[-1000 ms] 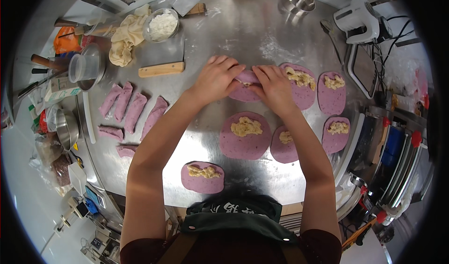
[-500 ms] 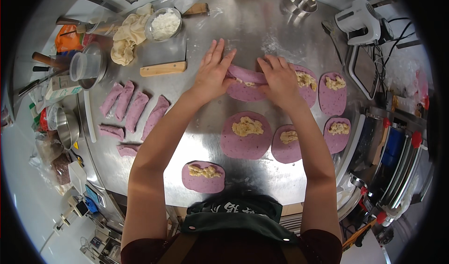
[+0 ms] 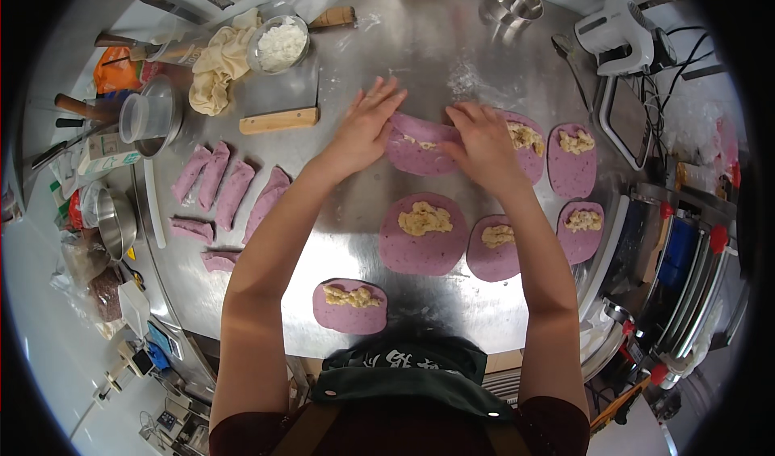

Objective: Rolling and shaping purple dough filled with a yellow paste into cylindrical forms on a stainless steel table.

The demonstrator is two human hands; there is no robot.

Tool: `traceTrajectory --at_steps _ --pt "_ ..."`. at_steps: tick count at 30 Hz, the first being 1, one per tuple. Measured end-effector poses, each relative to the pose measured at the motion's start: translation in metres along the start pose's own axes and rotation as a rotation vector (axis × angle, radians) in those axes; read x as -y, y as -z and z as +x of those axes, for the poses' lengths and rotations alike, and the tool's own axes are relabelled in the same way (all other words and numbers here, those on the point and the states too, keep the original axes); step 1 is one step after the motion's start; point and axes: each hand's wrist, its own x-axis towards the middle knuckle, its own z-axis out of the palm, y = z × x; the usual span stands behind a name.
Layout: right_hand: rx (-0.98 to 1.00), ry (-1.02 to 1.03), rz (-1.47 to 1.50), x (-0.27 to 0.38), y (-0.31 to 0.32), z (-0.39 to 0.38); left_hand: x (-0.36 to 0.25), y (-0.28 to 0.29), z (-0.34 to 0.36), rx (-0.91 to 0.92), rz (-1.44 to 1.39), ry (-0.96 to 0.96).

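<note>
My left hand is at the left end of a pink dough piece, fingers spread, thumb side against it. My right hand is at its right end, fingers apart and slightly bent, thumb on the dough. The piece's far part is folded over pale lumpy filling, some still visible. Flat pink pieces with filling, such as one in the middle and one near the front edge, lie around my hands and forearms. At the left are several rolled pink pieces.
The steel worktable holds a wooden-handled scraper, a flour bowl, a crumpled cloth and steel rings. A mixer, scale and cables are at the right; bowls crowd the left.
My hands have moved apart toward the dough's two ends, and their fingers have spread. My left hand rose, then lowered slightly. The folded dough is now more exposed between them.
</note>
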Motion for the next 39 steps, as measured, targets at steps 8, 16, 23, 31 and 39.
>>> traceTrajectory --at_steps 8,16,23,31,39 --pt "-0.177 0.093 -0.077 0.013 -0.03 -0.013 -0.016 -0.008 0.004 -0.073 0.194 -0.221" --pt "-0.321 0.247 -0.223 0.016 -0.035 -0.027 -0.019 -0.014 -0.014 -0.233 0.392 -0.399" --pt "-0.124 0.051 0.086 0.007 -0.021 -0.009 -0.028 -0.002 0.003 -0.054 0.147 -0.268" --pt "-0.048 0.036 0.114 0.001 -0.022 0.0 -0.026 0.001 0.016 0.032 0.188 -0.256" --pt "-0.165 0.147 0.02 0.009 -0.023 -0.014 -0.029 -0.008 -0.002 -0.086 0.297 -0.328"
